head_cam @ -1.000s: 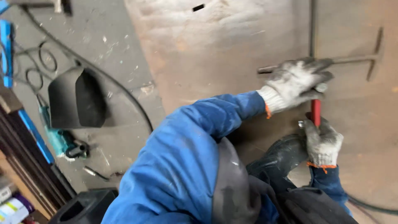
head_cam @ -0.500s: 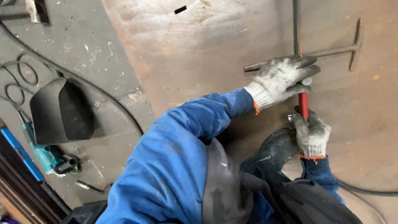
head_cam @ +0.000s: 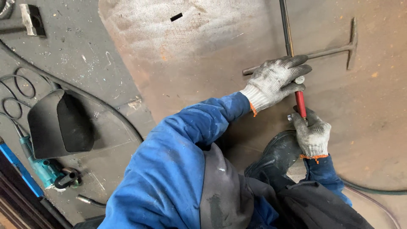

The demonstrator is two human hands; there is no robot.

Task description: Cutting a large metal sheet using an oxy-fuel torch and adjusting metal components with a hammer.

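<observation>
Head view, left hand (head_cam: 277, 80): gloved, fingers curled over a thin metal rod (head_cam: 286, 27) on the rusty steel plate (head_cam: 199, 55).
Right hand (head_cam: 313, 135): closed around the red-handled tool (head_cam: 300, 103), at 5 o'clock from the left hand.
Change: both hands sit as before; the dark welding mask (head_cam: 59, 125) now shows further toward 9 o'clock.

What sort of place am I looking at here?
Likely a metal fabrication or welding workshop: a large rusty steel plate, a dark welding mask on the floor, and a teal angle grinder beside it.
</observation>
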